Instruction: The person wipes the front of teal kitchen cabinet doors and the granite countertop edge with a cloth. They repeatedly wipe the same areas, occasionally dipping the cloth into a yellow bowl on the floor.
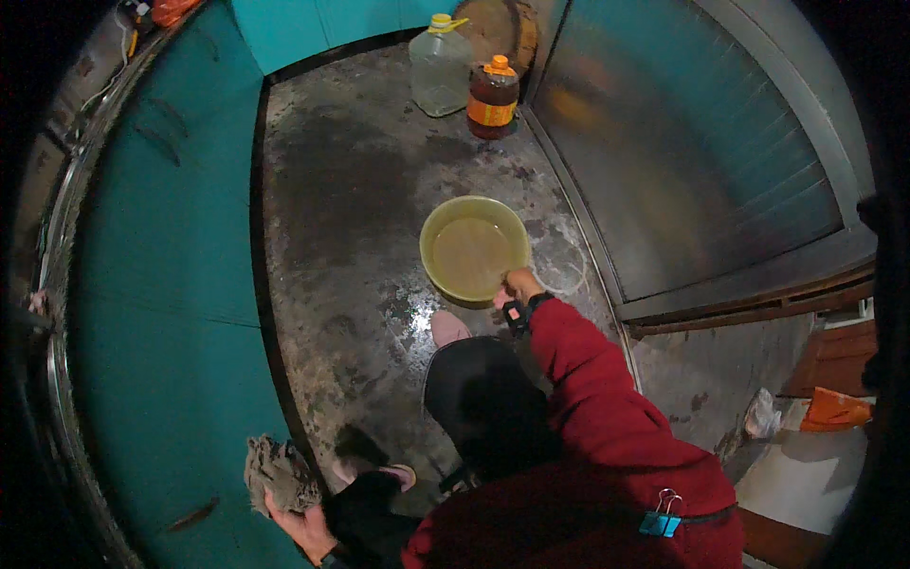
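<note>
A wrung, bunched grey cloth rests in my left hand, low at the left by the teal wall panel. Further forward on the floor stands a round yellow-green plastic basin containing cloudy brownish water. My right hand grips the basin's near right rim, with its fingers curled over the edge. A black band and a dark device circle that wrist. The far side of the grip is partly hidden by the hand itself.
Wet concrete floor surrounds the basin. Behind it are a clear plastic jug and a dark-liquid bottle. A teal panel borders the left; a metal-framed translucent door stands right. My pink shoe is near the basin.
</note>
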Tool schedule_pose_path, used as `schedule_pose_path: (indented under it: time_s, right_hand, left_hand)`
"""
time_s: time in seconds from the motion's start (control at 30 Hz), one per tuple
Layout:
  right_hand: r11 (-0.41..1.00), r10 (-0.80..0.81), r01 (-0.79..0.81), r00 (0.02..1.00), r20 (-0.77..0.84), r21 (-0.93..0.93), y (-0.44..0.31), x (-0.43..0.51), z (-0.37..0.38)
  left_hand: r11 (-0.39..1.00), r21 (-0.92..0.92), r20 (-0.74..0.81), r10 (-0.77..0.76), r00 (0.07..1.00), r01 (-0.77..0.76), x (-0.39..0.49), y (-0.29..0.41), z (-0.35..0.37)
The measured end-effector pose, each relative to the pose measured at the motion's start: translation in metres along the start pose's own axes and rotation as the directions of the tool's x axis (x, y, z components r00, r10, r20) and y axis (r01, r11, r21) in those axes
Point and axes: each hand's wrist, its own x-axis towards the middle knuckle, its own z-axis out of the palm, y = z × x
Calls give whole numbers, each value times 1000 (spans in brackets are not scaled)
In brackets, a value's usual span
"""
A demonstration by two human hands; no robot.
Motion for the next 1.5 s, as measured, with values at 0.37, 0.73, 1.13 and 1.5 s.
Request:
schedule_pose_path:
  time_s: [0.37, 0.73, 1.13, 1.5]
  right_hand:
    - [860, 187, -191, 981, 56, 473, 72, 17, 33]
    - [723, 4, -23, 1000, 30, 691, 81, 31, 48]
    - [927, 46, -23, 998, -51, 373, 104, 73, -9]
    - [758, 100, 95, 961, -259, 646, 107, 54, -57]
  left_hand:
    - [981, 30, -83, -186, 979, 189, 11, 11, 25]
    - [975, -32, -26, -221, 975, 221, 27, 13, 50]
    - [858, -355, -17, -404, 915, 372, 31, 18, 58]
    - [523, -733, -10, -647, 762, 434, 46, 20, 63]
